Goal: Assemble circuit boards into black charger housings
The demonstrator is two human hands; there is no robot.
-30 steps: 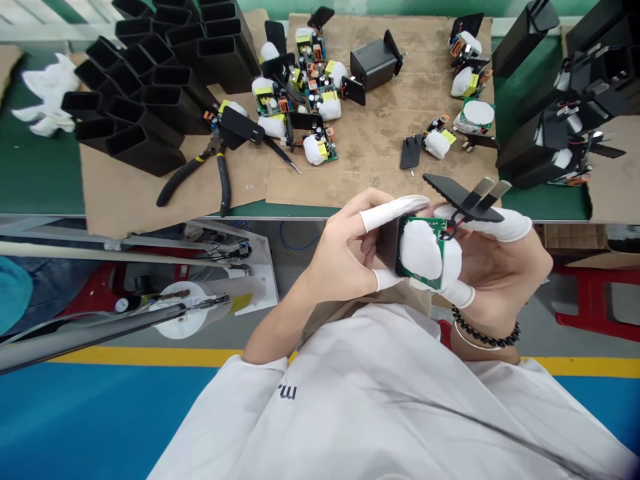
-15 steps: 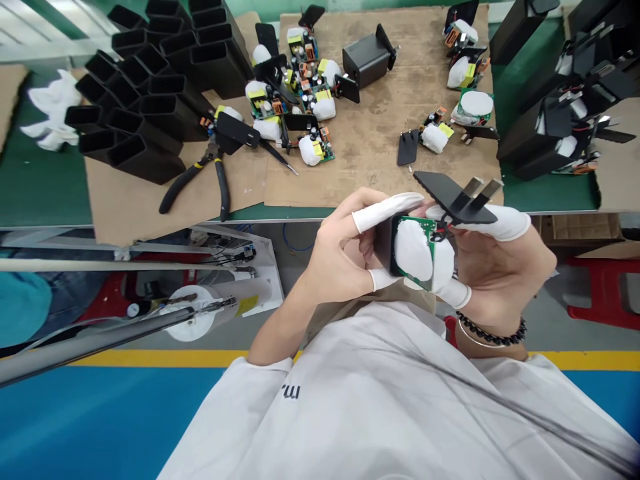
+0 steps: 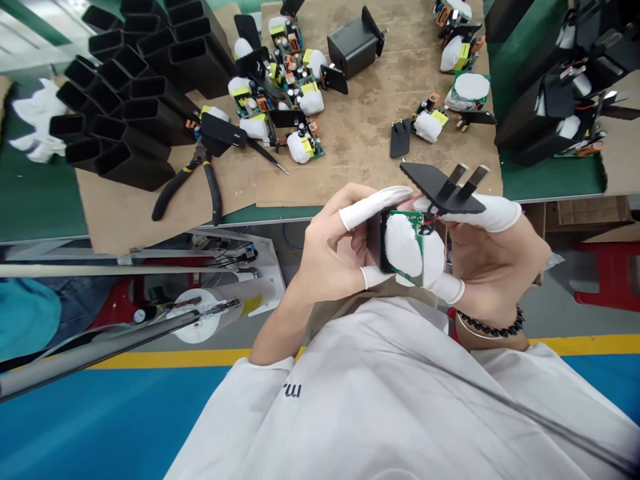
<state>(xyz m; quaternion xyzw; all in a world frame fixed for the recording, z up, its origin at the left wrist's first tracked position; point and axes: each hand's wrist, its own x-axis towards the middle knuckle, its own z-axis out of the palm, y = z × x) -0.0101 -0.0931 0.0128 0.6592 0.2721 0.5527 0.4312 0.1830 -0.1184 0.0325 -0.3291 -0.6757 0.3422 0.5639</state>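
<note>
In front of my chest, my left hand (image 3: 335, 250) is closed round a black plastic casing (image 3: 376, 241), with white finger cots on its fingertips. My right hand (image 3: 493, 250), also in finger cots, grips a green circuit board (image 3: 414, 219) that carries white padding (image 3: 404, 245). One end of the board sits inside the casing's mouth; the rest sticks out to the right. A black plug cover (image 3: 443, 187) with two metal prongs hangs from the board by short wires, tilted above my right fingers. How deep the board reaches is hidden.
Many empty black casings (image 3: 150, 100) stand at the back left. Pliers (image 3: 193, 177) lie before them on cardboard (image 3: 345, 150). Several circuit boards (image 3: 305, 143) with plug covers are clustered mid-table. A closed adapter (image 3: 355, 47) lies behind; more casings with boards (image 3: 545, 120) stand at right.
The camera view has shifted slightly, so the table and hands appear moved left. The board seems to sit about as deep in the casing as before.
</note>
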